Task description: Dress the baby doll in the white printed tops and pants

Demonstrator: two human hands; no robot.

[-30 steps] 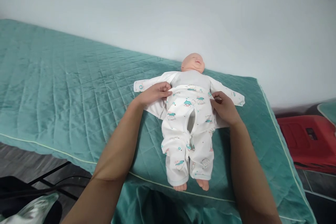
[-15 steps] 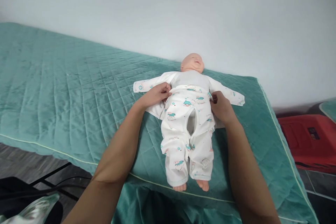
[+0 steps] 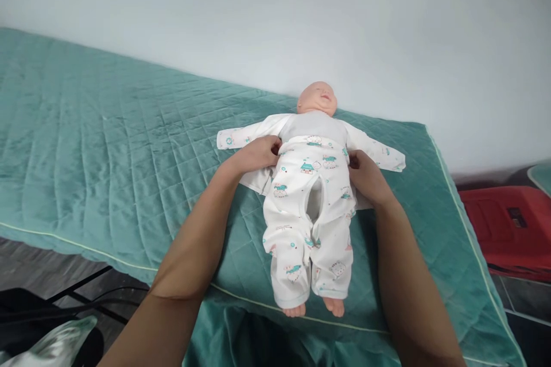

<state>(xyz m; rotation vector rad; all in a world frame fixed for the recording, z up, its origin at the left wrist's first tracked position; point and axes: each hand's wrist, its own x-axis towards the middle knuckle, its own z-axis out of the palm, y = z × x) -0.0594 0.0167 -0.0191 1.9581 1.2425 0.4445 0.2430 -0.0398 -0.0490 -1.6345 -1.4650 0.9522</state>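
Observation:
A baby doll [image 3: 317,97] lies on its back on a teal quilted mattress [image 3: 107,126], head toward the wall. It wears white printed trousers [image 3: 307,229] and an open white printed jacket [image 3: 245,136] with sleeves spread sideways; a grey vest shows on its chest. My left hand [image 3: 257,153] pinches the trousers' waistband at the doll's right side. My right hand [image 3: 365,175] grips the waistband at the other side. Both hands' fingers are curled on the fabric. The doll's bare feet [image 3: 314,308] stick out near the mattress edge.
A plain white wall runs behind the mattress. A red box-like object [image 3: 503,229] lies on the floor to the right. At the lower left there are dark cables, a black shape and a pale patterned cloth [image 3: 55,347] on a grey floor.
Both hands have drawn the trousers' waistband a little higher up the doll's belly. The view has shifted slightly; the doll stays in place.

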